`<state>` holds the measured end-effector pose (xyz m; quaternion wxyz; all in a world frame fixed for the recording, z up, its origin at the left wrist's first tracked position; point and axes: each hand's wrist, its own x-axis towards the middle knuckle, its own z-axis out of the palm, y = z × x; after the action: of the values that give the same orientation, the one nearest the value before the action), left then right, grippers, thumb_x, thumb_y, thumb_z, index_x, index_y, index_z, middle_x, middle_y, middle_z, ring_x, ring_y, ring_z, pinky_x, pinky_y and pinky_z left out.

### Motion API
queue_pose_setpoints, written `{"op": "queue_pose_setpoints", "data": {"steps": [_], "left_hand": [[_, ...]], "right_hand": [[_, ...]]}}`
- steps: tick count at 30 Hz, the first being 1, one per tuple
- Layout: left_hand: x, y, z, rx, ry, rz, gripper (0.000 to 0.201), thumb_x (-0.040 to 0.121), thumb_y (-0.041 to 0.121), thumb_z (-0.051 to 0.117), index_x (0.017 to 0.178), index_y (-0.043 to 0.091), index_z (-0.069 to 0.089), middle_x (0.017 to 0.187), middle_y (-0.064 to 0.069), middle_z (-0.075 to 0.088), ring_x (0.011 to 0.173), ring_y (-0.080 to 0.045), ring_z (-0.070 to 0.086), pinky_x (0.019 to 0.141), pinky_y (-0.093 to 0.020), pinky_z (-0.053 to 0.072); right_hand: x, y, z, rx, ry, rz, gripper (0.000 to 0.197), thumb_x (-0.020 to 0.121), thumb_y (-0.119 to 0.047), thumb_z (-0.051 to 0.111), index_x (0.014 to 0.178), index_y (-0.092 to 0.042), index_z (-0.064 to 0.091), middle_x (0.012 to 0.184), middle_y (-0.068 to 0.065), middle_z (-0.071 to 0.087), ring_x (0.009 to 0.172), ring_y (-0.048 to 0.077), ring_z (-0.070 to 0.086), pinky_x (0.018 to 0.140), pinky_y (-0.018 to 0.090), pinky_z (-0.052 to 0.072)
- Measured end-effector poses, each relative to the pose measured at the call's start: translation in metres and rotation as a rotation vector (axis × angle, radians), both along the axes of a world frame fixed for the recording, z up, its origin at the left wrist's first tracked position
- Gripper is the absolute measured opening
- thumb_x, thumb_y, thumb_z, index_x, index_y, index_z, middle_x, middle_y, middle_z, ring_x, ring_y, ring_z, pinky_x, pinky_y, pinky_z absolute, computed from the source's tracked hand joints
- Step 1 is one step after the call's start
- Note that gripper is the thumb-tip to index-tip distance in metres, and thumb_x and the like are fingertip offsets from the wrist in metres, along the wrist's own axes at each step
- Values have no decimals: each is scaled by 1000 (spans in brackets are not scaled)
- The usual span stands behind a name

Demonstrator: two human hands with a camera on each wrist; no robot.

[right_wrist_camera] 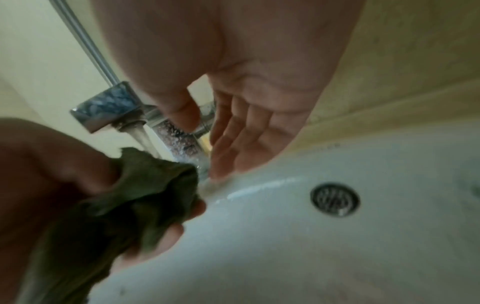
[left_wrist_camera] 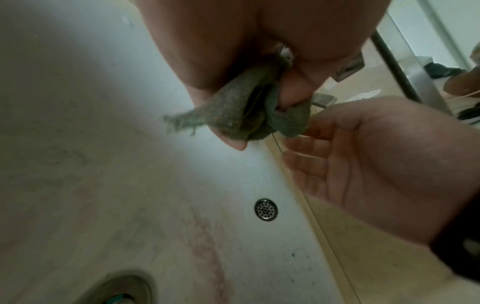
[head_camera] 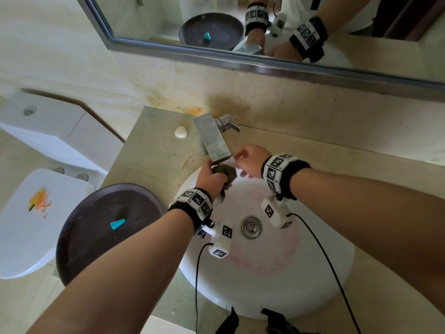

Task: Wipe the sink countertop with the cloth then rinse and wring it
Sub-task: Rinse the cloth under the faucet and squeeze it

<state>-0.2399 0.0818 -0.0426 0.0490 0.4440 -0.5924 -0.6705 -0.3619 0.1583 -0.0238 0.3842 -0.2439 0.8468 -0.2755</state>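
Observation:
A dark green cloth (head_camera: 226,175) is bunched in my left hand (head_camera: 212,175), which grips it under the metal faucet (head_camera: 213,141) over the white sink basin (head_camera: 277,273). In the left wrist view the cloth (left_wrist_camera: 246,111) hangs from my curled fingers with a frayed corner sticking out. Water runs from the spout (right_wrist_camera: 140,133) onto the cloth (right_wrist_camera: 145,185). My right hand (head_camera: 249,161) hovers beside the cloth with fingers straight and loosely spread, holding nothing; its fingertips (right_wrist_camera: 228,156) are close to the stream. The beige countertop (head_camera: 159,160) surrounds the basin.
A dark round tray (head_camera: 96,232) with a teal cone (head_camera: 118,223) sits at the left of the basin. A small white knob (head_camera: 180,132) lies near the faucet. The drain (head_camera: 251,227) and overflow hole (left_wrist_camera: 265,209) show in the basin. A toilet (head_camera: 36,213) stands at the left; a mirror (head_camera: 265,25) is behind.

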Motion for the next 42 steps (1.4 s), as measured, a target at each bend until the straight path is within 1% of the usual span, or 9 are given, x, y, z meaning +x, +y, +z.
{"op": "queue_pose_setpoints", "data": {"steps": [4,7,13,17,22,27,30,36,42], "left_hand": [[4,-4,-3,-6,-21,-41,22,92,14,52,114,16,57,97,-18,71,81,-34,72,77,-50,59],[9,-7,-2,-28,-84,-85,23,97,32,50,106,15,63,90,-11,70,78,-33,72,76,-47,60],[14,-13,-10,-16,-80,-50,11,97,12,48,103,12,57,84,-11,66,72,-25,67,68,-35,59],[16,-17,-14,-218,-113,-6,19,96,25,48,86,18,62,79,-8,66,75,-30,68,74,-42,60],[18,-15,-12,-228,-117,-117,18,84,35,65,99,29,58,91,3,68,82,-20,68,78,-42,59],[15,-17,-16,-343,-192,-151,22,84,45,48,73,33,61,66,3,66,67,-22,66,74,-45,58],[11,-18,-11,-375,-146,-102,25,90,40,44,75,28,58,68,1,60,66,-23,60,70,-41,54],[10,-21,-8,-265,-68,-47,20,80,-2,58,89,15,52,81,-5,59,67,-21,56,58,-32,54],[12,-20,-4,-136,-187,-188,24,82,22,71,99,30,56,89,2,66,75,-17,67,72,-36,60]], "right_hand": [[19,7,-15,-142,-209,47,19,82,-28,63,101,-29,64,93,-3,71,95,17,65,79,31,51],[21,8,-20,-140,-45,9,2,86,-30,64,87,-28,64,80,-9,65,83,14,62,66,21,43],[19,3,-27,-34,38,-69,29,97,-40,47,103,-18,65,90,1,65,85,20,60,72,28,44],[20,3,-32,-75,-66,-89,24,90,-13,57,111,-21,64,102,2,66,97,22,62,86,32,50],[21,2,-32,-152,-115,-285,17,88,-28,66,105,-25,67,102,-1,68,95,20,63,89,34,51],[22,1,-30,-103,-109,-259,24,88,-31,63,110,-22,63,103,0,67,95,20,63,79,30,51],[20,0,-29,-100,-153,-229,31,85,-11,64,112,-25,61,107,2,66,95,20,63,72,28,52],[24,-4,-29,53,-38,-192,38,85,-48,61,109,-18,63,101,2,67,92,22,63,87,36,52],[27,-2,-32,-67,-123,-266,30,80,-18,74,105,-19,57,106,4,64,94,21,62,71,28,52]]}}
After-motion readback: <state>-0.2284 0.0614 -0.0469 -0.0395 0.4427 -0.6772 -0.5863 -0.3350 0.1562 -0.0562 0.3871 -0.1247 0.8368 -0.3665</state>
